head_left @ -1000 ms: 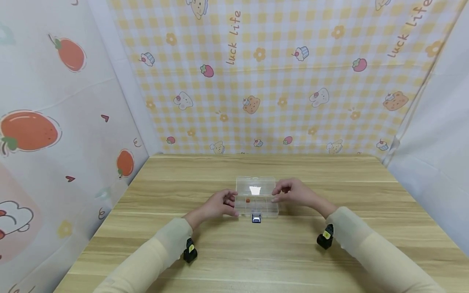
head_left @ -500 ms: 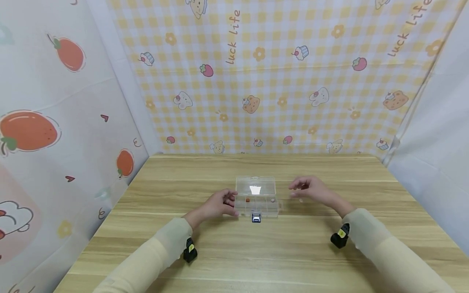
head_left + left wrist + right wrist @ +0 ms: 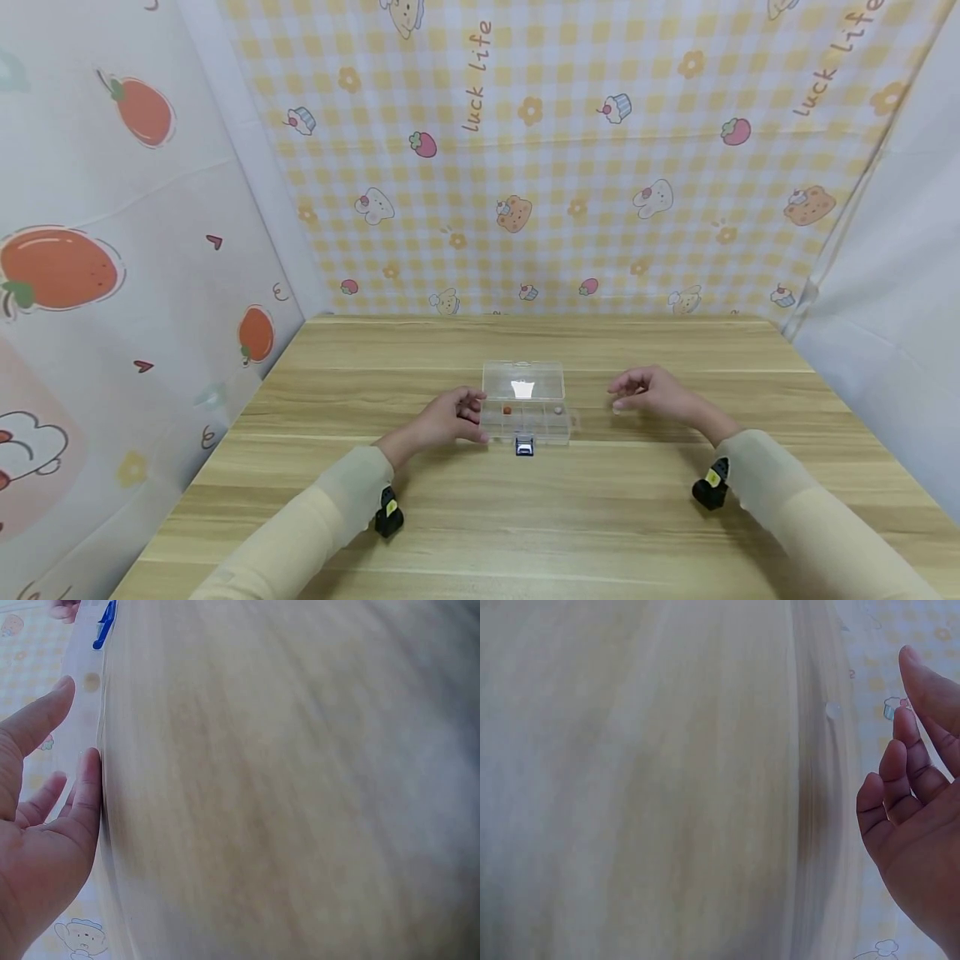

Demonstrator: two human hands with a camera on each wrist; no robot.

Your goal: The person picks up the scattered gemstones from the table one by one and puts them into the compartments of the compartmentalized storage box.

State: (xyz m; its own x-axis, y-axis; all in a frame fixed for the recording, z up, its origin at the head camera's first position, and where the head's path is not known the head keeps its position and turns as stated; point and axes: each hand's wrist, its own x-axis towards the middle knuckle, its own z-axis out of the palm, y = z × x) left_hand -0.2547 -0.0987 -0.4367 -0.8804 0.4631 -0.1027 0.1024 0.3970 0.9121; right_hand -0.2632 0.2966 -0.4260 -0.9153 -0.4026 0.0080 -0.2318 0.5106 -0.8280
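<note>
A clear plastic compartment box stands on the table in the head view, its clear lid raised at the back. One orange bead and one pale pinkish bead lie in separate back compartments. My left hand holds the box's left end, thumb at the front corner and index finger at the back. To the right of the box, my right hand hovers low, fingers loosely bent and holding nothing. Just by its thumb tip is a small pale round piece, apart from the fingers in the right wrist view.
A blue-edged latch hangs at the box's front. The wood-grain table runs back to a yellow checked cloth. Printed white cloth hangs at the left, and plain white cloth at the right.
My right hand has left the box's right end and moved right over the table, with the pale pinkish bead now showing in its compartment. My left hand and the box stay put.
</note>
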